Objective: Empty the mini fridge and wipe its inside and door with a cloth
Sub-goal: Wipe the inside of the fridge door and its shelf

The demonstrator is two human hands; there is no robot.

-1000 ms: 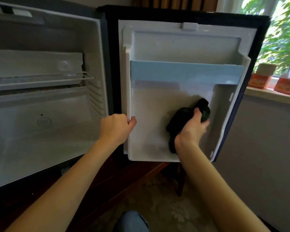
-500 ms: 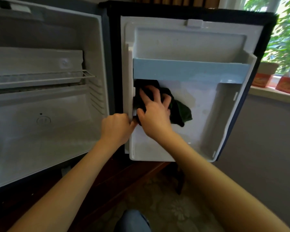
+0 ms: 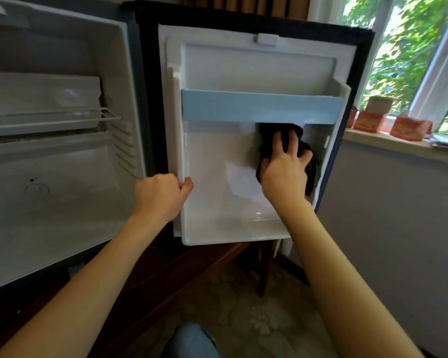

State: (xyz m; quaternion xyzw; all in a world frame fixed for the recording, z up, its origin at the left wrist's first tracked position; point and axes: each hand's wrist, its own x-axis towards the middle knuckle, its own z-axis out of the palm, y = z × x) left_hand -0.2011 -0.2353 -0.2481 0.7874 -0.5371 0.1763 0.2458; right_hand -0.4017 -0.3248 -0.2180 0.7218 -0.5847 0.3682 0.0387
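From the head camera, our left hand (image 3: 161, 196) grips the inner edge of the open door (image 3: 212, 164), fingers curled round it. Our right hand (image 3: 283, 174) clutches the dark cloth (image 3: 267, 135), bunched against the door liner just under the blue shelf rail (image 3: 261, 108). The mini fridge (image 3: 62, 202) shows empty, so we judge door-wiping in hand; next calls for firm strokes down to the bottom lip

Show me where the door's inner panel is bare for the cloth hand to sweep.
Bare: the panel between the left hand gripping the door's edge and the right hand, below the blue rail, down to the bottom lip. Crowded: the right corner under the rail, filled by the cloth and fingers.
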